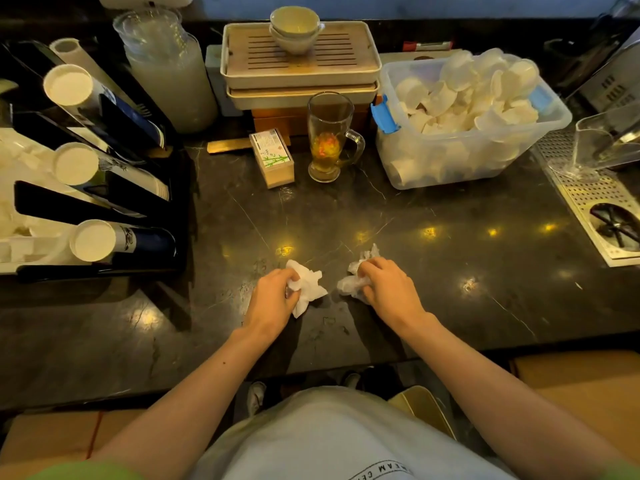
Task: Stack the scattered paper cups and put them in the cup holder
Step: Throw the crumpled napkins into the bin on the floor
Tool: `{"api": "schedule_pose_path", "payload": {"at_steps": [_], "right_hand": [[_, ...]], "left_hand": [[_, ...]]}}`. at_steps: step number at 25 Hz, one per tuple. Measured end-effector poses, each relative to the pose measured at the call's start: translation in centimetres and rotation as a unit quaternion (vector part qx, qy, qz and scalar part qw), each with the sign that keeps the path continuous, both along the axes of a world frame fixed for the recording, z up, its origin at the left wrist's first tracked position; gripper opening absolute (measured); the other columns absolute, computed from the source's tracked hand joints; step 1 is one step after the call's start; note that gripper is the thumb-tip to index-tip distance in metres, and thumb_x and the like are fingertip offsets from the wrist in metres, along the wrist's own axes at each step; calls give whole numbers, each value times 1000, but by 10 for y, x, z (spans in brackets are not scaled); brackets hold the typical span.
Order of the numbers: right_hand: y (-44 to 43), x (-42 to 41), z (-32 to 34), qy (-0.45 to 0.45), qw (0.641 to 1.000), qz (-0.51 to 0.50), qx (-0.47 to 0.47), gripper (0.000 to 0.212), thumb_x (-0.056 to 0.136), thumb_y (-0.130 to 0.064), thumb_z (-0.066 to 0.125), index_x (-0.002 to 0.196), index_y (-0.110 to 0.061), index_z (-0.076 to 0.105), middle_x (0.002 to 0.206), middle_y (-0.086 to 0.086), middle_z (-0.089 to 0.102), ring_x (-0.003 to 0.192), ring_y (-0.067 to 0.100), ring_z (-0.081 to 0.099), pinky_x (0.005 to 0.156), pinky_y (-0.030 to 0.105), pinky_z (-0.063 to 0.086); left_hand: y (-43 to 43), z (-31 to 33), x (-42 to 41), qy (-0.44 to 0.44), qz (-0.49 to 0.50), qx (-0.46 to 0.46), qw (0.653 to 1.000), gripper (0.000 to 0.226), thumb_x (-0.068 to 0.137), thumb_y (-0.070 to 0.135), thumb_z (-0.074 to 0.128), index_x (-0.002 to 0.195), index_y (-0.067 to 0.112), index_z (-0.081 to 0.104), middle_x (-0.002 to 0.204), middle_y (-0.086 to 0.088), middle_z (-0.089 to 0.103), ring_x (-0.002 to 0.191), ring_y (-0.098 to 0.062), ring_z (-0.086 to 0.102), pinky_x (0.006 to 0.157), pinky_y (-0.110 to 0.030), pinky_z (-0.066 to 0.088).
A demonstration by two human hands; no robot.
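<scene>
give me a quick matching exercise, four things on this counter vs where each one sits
Things:
1. glass mug
2. plastic tub
3. cup holder
4. stacked bowls

Places:
A. far left of the counter
B. on top of the tea tray
C. right of the mug, full of white cups
D. centre back, beside the small box

Pairs: 1-D, 2-C, 3-A, 4-B
</scene>
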State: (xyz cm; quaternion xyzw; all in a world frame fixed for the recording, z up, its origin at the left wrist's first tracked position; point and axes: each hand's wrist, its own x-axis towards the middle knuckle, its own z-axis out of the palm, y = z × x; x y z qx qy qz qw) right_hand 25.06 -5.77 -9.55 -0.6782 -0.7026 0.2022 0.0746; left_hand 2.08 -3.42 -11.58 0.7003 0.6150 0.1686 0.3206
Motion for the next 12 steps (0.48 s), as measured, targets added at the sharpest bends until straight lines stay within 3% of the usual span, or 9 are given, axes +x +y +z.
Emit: {"api": "schedule_pose_path", "payload": {"at_steps": [3,7,12], "right_hand": [[-3,1,4,38,998,-33,35,20,82,-5,62,101,-12,62,108,6,60,97,30,56,76,45,50],[-21,-4,16,91,987,-89,94,20,80,-1,65,97,-12,64,108,3,62,96,24,59,79,40,51],[-63,-24,28,114,961,-198,155,18,79,2,67,92,-10,65,109,2,65,105,20,61,87,35,51]], "left_hand": [[1,6,0,-32,0,12,999,13,86,6,67,98,12,66,99,-2,64,88,-17,61,75,-29,55],[3,16,-5,-80,-5,33,996,15,85,4,68,97,13,66,97,1,65,87,-13,61,72,-18,52],[-2,28,-5,-154,-71,43,985,16,84,6,68,90,20,63,88,7,65,85,-7,63,74,-31,57]]}}
